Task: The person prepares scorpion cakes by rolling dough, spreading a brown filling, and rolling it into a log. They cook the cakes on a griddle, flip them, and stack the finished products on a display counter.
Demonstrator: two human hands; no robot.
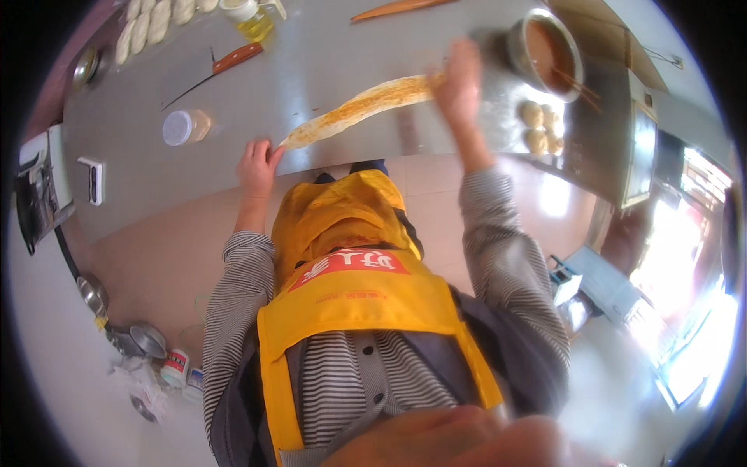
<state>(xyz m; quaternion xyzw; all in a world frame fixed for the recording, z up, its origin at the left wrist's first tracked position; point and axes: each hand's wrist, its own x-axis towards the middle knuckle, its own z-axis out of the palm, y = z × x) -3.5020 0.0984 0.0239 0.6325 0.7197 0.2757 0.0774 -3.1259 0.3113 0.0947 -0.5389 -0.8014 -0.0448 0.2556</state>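
Note:
A long, thin strip of dough (356,111) stretches across the metal worktop (327,52), its upper face smeared with an orange-brown paste. My left hand (258,166) pinches the narrow left end of the strip between thumb and fingers, close to the worktop's near edge. Over the right end lies my right hand (458,82), blurred by motion. Its fingers hide that end, and whether they grip the dough or only press on it cannot be made out.
Behind the strip lie a cleaver (233,58), an oil jug (248,20) and a wooden rolling pin (397,8). A lidded jar (185,127) and a scale (91,181) stand left. Rows of dough pieces (157,23) fill the far left. Rightward are a sauce pot (575,49) and dough balls (536,141).

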